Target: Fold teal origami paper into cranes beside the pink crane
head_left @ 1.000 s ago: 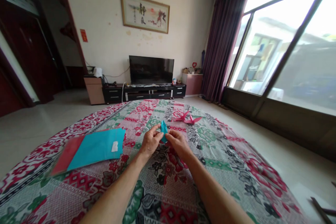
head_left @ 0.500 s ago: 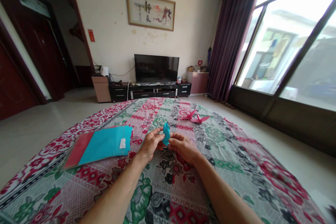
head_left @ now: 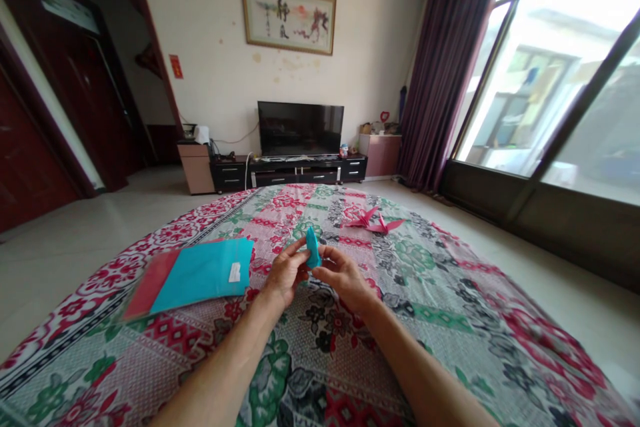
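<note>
A small folded piece of blue paper [head_left: 313, 248] stands upright between my two hands, above the patterned cloth. My left hand [head_left: 287, 271] pinches it from the left, thumb in front. From the right, my right hand [head_left: 343, 275] grips its lower edge between thumb and curled fingers. Two pink folded paper cranes [head_left: 384, 225] lie on the cloth beyond my right hand. To the left of my hands rests a clear packet of blue and red paper sheets [head_left: 205, 273] with a white label.
A floral cloth [head_left: 425, 320] covers the rounded surface before me. Past its far edge stand a low black cabinet [head_left: 295, 172] and a television [head_left: 301, 129]. A dark curtain [head_left: 440, 80] and large window are on the right, a doorway on the left.
The blue paper has shifted slightly left and up and now looks narrower, its top more pointed. My right fingers have moved a little left along its edge.
</note>
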Demonstrator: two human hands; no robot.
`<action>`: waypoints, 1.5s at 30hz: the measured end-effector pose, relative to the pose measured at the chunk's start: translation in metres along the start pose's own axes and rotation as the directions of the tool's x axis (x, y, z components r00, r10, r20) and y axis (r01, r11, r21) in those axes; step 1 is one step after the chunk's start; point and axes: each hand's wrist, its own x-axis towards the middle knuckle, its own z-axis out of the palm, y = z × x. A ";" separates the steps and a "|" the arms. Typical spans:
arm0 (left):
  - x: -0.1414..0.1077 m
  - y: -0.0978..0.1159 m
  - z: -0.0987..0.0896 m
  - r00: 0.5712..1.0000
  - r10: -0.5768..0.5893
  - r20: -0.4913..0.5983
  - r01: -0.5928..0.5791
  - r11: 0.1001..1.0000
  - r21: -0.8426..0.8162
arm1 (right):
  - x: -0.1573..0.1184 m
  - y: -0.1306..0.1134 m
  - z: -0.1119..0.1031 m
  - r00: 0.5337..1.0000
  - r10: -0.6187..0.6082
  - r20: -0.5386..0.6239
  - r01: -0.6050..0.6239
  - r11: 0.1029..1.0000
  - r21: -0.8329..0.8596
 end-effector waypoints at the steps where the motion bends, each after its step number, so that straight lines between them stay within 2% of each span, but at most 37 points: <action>1: 0.000 0.000 -0.001 1.000 -0.016 0.016 0.016 0.999 -0.043 | 0.001 0.001 0.001 1.000 -0.013 -0.009 0.013 1.000 -0.015; 5: 0.001 0.001 -0.005 0.991 -0.090 0.096 0.108 0.973 -0.205 | 0.004 0.007 0.001 0.997 -0.069 -0.018 0.068 0.996 -0.054; 9: 0.003 0.001 -0.007 0.984 -0.110 0.139 0.141 0.959 -0.245 | 0.004 0.006 0.001 0.996 -0.092 -0.008 0.091 0.995 -0.051; 12: 0.003 0.000 -0.005 0.990 -0.084 0.113 0.106 0.974 -0.202 | 0.002 0.004 0.003 0.997 -0.070 -0.008 0.070 0.997 -0.040; 16: 0.002 0.001 -0.004 0.999 -0.023 0.025 0.025 0.999 -0.047 | 0.001 0.003 0.004 0.998 -0.052 -0.025 0.052 0.998 -0.024; 19: 0.000 0.003 -0.004 1.000 0.003 0.008 -0.003 0.999 0.052 | 0.001 0.004 0.004 0.998 -0.043 -0.035 0.043 0.999 0.006; 28: 0.000 0.002 -0.007 0.995 0.049 0.084 -0.059 0.992 0.113 | 0.002 0.004 0.004 0.992 -0.018 -0.123 0.018 1.000 0.002; 32: 0.000 0.002 -0.008 0.996 0.047 0.075 -0.057 0.989 0.138 | 0.002 0.004 0.003 0.994 0.001 -0.111 0.003 0.999 0.036; 38: -0.003 0.004 -0.009 0.990 0.074 0.118 -0.094 0.979 0.180 | 0.001 0.004 -0.004 0.995 0.083 -0.057 -0.078 0.994 0.074; 41: -0.004 0.004 -0.007 0.983 0.087 0.164 -0.116 0.978 0.174 | 0.003 0.006 -0.007 0.995 0.072 -0.062 -0.061 0.986 0.157; 45: -0.004 0.004 -0.004 0.978 0.069 0.197 -0.096 0.986 0.134 | 0.004 0.008 -0.007 0.995 0.070 -0.071 -0.058 0.985 0.164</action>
